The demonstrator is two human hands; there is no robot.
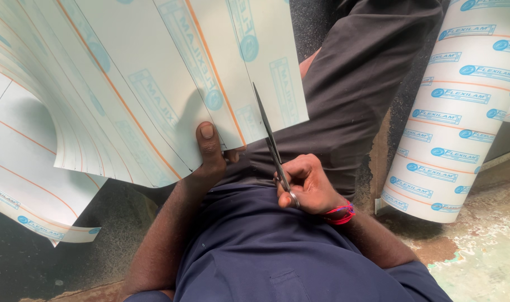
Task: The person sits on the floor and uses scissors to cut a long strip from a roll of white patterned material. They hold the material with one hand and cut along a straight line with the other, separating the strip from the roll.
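Observation:
My left hand (210,154) pinches the near edge of a large white laminate sheet (148,84) printed with pale blue marks and thin orange lines, thumb on top. My right hand (305,183) grips a pair of steel scissors (270,142); the blades point away from me and cut into the sheet's near edge, just right of my left thumb. A red thread band (340,213) circles my right wrist. The sheet lies over my lap and curls up at the left.
A rolled white laminate sheet (461,106) with blue marks stands at the right on a worn, greenish floor (484,257). More curled sheet layers (25,162) hang at the left over a dark floor. My dark trousers (355,84) and navy shirt (255,246) fill the middle.

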